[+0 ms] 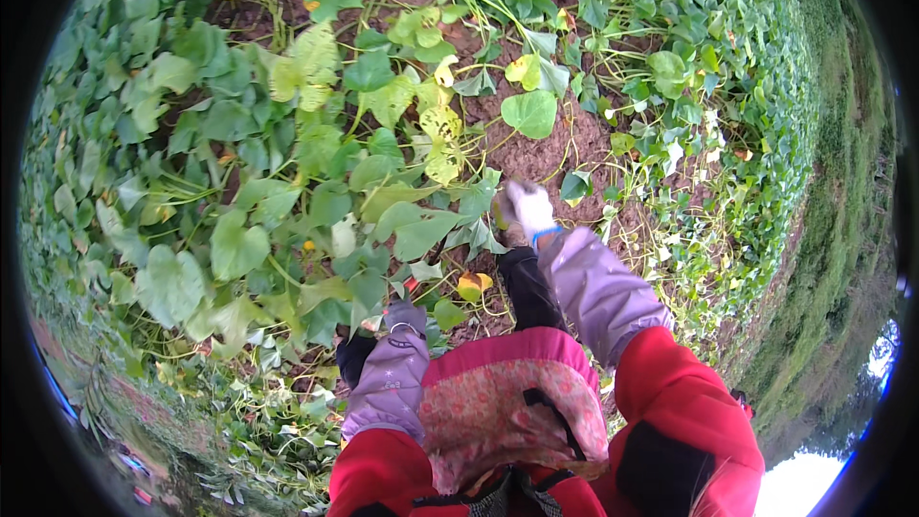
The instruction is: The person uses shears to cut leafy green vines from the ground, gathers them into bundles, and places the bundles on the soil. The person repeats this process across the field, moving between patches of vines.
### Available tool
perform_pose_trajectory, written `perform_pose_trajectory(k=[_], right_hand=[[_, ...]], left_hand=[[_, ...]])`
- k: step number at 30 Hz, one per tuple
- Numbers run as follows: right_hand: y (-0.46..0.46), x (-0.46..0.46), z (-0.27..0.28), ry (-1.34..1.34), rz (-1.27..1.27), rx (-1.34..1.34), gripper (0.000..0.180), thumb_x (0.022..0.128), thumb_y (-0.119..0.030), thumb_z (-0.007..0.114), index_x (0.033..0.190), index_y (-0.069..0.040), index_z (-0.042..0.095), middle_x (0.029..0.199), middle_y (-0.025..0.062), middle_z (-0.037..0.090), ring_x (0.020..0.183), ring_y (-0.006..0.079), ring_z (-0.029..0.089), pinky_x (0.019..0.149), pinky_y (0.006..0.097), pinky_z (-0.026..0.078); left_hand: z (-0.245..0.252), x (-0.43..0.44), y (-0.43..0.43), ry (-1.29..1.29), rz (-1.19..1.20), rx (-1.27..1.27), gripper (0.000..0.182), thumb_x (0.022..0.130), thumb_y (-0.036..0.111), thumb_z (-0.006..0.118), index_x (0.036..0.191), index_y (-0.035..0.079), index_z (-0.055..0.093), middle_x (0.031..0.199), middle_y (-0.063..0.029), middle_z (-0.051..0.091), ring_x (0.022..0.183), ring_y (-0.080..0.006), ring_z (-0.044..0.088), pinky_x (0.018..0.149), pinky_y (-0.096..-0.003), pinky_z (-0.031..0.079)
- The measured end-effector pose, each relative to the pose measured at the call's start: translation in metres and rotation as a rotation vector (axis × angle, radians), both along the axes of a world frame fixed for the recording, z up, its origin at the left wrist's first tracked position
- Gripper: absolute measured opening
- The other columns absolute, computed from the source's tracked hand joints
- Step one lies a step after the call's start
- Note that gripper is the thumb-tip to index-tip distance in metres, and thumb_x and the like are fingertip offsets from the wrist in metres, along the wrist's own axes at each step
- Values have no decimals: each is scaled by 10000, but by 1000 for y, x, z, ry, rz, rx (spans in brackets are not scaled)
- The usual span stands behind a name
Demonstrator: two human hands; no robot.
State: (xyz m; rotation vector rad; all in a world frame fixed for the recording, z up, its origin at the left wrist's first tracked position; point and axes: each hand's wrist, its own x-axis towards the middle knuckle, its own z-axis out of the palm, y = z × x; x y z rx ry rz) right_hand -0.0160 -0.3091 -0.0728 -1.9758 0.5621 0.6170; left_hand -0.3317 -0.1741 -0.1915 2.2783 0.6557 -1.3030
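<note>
My left hand [406,317], in a grey glove, is low among the leafy vines, closed around a tool with a red handle [411,284]. Leaves cover most of that tool, so its kind is unclear. Farther forward and to the right is my right hand [530,207] in a white glove, a blue band at its wrist. Its fingers are curled and blurred beside a drooping leaf [482,230] over the soil; whether they grip a stem is hidden. Around both hands grow heart-shaped green leaves [420,230], probably sweet potato vines, some yellowed and full of holes.
Bare reddish-brown soil [535,154] shows ahead of my right hand. Thin trailing stems [632,208] tangle on the right. A pink floral apron [495,402] covers my lap, and dark trouser legs [531,291] reach into the vines. A grassy strip [826,230] borders the right side.
</note>
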Motion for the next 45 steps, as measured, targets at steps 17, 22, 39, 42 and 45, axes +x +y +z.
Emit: perform_pose_trajectory(k=[17,22,39,42,45], right_hand=[[17,16,-174,227,26,243,272,858,-267,589,846,-1,646,696,96,611,628,203,561,573,336,428],[-23,27,-83,454,50,311,241,872,-258,598,844,-24,649,628,31,540,515,145,485,449,308,397],[-90,13,-26,-203,512,143,247,901,-200,592,1108,-65,589,1031,70,639,928,184,584,812,366,470],[-87,14,-29,-235,590,-9,269,894,-208,608,1117,-58,586,1042,75,641,931,197,587,813,373,471],[-103,29,-30,-262,577,2,278,880,-262,588,1070,-60,613,979,107,666,892,262,628,768,382,491]], left_hand=[[-15,17,6,-354,337,-89,420,707,101,665,1093,58,507,1075,-277,531,958,-442,546,788,-515,441],[39,42,17,-141,753,-131,483,765,157,626,1224,127,477,1066,-227,582,933,-403,587,812,-481,474],[148,232,26,-643,331,-68,334,924,281,526,1190,78,541,1015,-190,631,849,-375,613,762,-441,483],[104,320,2,-591,3,-231,335,930,332,479,1085,38,523,911,-229,629,894,-418,601,744,-480,476],[85,347,8,-348,-167,-196,336,937,341,441,1069,40,513,923,-241,633,879,-423,609,758,-488,489]])
